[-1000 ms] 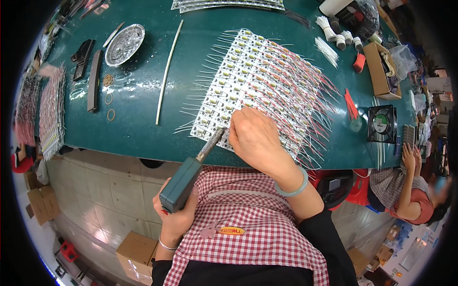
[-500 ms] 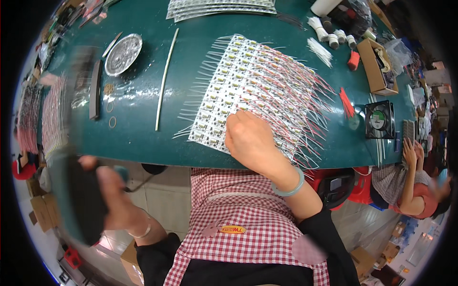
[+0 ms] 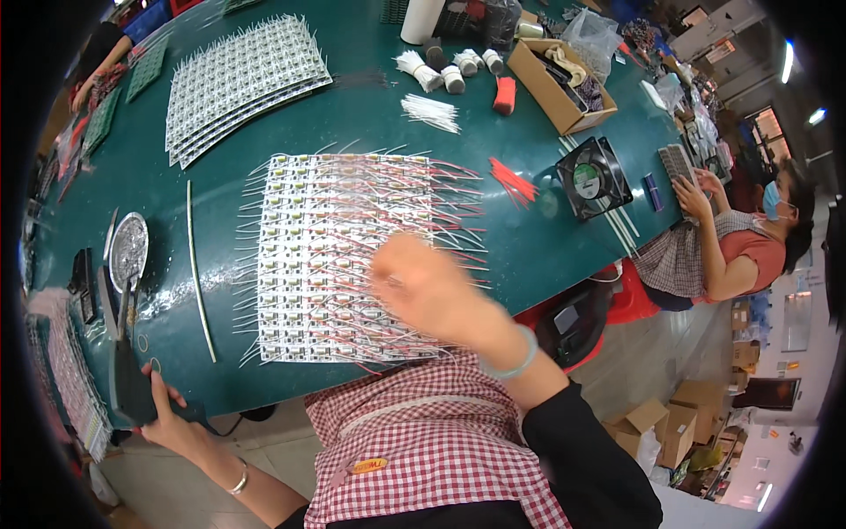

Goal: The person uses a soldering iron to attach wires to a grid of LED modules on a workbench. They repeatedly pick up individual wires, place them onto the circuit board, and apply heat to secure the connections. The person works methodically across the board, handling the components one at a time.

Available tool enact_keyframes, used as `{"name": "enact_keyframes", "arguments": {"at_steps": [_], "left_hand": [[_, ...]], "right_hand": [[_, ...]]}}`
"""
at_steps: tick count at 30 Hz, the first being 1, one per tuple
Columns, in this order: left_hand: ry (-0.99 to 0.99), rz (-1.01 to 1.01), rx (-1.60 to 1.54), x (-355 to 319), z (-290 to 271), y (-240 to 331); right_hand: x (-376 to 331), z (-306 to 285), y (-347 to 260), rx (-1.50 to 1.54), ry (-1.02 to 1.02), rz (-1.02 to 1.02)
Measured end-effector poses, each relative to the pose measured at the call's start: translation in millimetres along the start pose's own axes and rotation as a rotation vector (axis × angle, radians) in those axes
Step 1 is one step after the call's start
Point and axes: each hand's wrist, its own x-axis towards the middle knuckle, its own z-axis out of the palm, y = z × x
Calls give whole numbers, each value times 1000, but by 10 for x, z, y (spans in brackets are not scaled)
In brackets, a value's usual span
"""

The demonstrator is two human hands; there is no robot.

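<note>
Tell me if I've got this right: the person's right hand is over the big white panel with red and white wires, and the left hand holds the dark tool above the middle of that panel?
Not quite. In the head view the left hand holds the dark tool at the table's near left edge, well clear of the panel. The rest is right: the right hand is over the white panel with red and white wires.
</note>
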Motion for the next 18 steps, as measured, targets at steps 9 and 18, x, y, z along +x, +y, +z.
{"name": "enact_keyframes", "arguments": {"at_steps": [9, 18], "left_hand": [[49, -49, 34, -109, -394, -107], [114, -10, 51, -370, -230, 70]], "right_hand": [[-234, -856, 1472, -677, 301, 350], [-188, -936, 1634, -871, 50, 242]]}}
